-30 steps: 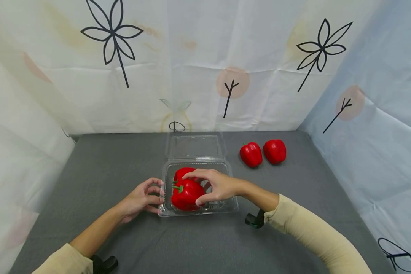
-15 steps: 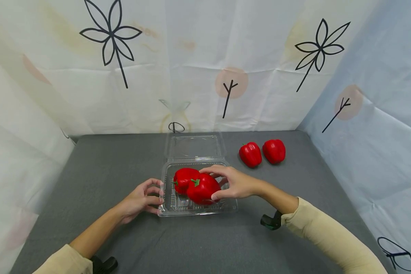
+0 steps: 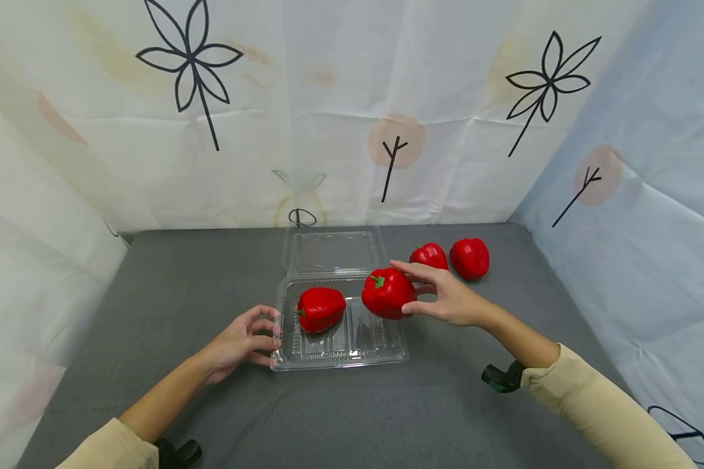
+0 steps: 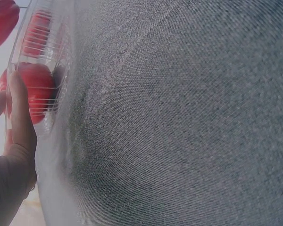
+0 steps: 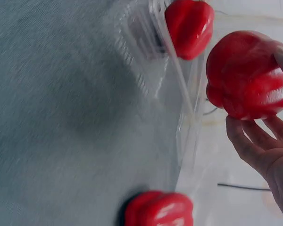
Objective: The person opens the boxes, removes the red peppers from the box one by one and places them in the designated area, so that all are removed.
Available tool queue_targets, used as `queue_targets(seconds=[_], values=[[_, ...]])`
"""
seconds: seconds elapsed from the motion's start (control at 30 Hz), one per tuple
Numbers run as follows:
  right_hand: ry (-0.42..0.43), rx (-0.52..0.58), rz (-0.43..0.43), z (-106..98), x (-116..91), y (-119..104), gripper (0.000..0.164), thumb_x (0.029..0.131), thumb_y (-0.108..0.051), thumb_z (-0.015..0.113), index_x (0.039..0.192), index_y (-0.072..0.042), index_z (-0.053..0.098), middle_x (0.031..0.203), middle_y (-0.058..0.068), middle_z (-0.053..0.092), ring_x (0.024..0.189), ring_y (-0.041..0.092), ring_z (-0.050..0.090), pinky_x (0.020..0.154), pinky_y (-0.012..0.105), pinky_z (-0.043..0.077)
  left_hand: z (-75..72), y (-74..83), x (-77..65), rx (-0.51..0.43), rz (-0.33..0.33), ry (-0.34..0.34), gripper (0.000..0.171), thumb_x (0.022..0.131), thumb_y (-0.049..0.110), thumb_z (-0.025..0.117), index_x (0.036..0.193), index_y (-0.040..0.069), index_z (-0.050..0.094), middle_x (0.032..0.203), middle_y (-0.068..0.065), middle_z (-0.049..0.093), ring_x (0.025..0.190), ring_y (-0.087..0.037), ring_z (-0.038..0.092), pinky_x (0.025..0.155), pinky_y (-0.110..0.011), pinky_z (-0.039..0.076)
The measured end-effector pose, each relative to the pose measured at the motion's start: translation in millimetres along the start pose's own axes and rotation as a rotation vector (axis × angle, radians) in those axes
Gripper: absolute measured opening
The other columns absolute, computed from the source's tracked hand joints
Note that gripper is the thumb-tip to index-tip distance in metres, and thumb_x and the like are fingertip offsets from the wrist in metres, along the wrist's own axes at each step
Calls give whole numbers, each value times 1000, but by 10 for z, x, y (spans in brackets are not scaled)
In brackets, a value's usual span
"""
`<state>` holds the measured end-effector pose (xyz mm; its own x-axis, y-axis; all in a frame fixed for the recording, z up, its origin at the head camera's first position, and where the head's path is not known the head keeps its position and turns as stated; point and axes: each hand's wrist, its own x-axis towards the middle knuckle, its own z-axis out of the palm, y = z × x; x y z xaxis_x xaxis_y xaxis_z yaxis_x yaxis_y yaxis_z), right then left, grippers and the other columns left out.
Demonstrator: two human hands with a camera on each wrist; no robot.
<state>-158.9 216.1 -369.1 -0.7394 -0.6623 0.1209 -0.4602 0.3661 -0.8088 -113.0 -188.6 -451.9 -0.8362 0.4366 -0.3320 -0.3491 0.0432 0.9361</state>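
Observation:
In the head view my right hand (image 3: 448, 299) grips a red bell pepper (image 3: 387, 294) with thumb and fingertips, above the right side of a clear plastic clamshell container (image 3: 352, 361). The right wrist view shows this held pepper (image 5: 245, 77) raised above the container rim. A second red bell pepper (image 3: 320, 309) lies inside the container on its left side, stem pointing left. My left hand (image 3: 249, 342) holds the container's left edge; in the left wrist view its thumb and fingers (image 4: 20, 110) are at the rim.
Behind the container's base its clear lid (image 3: 336, 253) is folded back onto the grey cloth (image 3: 211, 273). Two more red peppers stand at the back right, one (image 3: 429, 255) partly covered by my right hand and another (image 3: 469, 258) beside it. Printed fabric (image 3: 334, 98) hangs around the table.
My right hand has lifted the pepper from beside the other one in the container and carried it right and back. The left hand stays at the container's edge.

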Motion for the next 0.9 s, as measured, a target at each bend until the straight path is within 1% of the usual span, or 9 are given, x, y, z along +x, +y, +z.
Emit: queue_targets(seconds=[0.13,0.23,0.3,0.37,0.43,0.53,0.6,0.73,0.9], values=[[69,-29,18,-103,-113,27,74,85,-4,77,149,-1,41,147,18,47,122,36,55,93,50,54,8,-6,9,-5,0,-1,53,91,-1,65,134,0,34,111,-18,52,86,-25,61,73,-47,60],[105,-40,29,-181,-193,66,74,85,-2,76,149,0,40,148,20,46,121,38,56,92,51,54,11,-5,10,-4,-4,7,53,91,-1,66,134,0,34,110,-18,52,86,-25,61,73,-47,60],[124,-54,36,-233,-246,98,74,85,-1,76,149,1,40,147,21,46,120,39,56,91,49,54,12,-1,8,-1,-8,11,53,91,-1,66,134,0,34,111,-18,52,85,-25,61,73,-47,60],[147,-79,41,-288,-298,127,73,85,-1,75,149,2,39,146,22,47,120,40,56,91,43,55,11,2,6,2,-9,12,54,91,-1,67,134,0,34,112,-19,52,86,-25,61,74,-47,60],[173,-103,45,-343,-352,155,72,86,0,74,149,2,39,146,23,46,121,40,54,91,35,55,9,5,5,4,-11,11,55,91,0,67,135,0,34,112,-19,52,86,-25,61,74,-47,60],[217,-142,48,-425,-429,187,70,88,2,71,150,0,38,145,23,46,119,41,54,90,21,52,7,9,4,5,-11,10,56,91,1,68,135,0,34,112,-19,52,86,-24,61,74,-47,60],[246,-168,57,-476,-480,207,69,89,3,70,150,0,38,145,25,46,117,41,55,88,15,50,6,13,1,5,-12,10,55,91,1,68,135,0,34,113,-19,52,87,-24,61,75,-47,60],[301,-209,91,-566,-582,249,68,90,3,69,150,3,37,144,28,46,112,45,58,86,9,47,6,19,-4,7,-13,10,55,91,2,68,135,0,34,115,-21,52,87,-25,61,75,-47,60],[330,-249,148,-647,-717,344,68,92,0,68,150,6,34,145,33,43,116,51,55,84,7,45,7,22,-7,11,-13,11,55,91,2,67,135,0,34,114,-20,52,87,-24,61,75,-46,60]])
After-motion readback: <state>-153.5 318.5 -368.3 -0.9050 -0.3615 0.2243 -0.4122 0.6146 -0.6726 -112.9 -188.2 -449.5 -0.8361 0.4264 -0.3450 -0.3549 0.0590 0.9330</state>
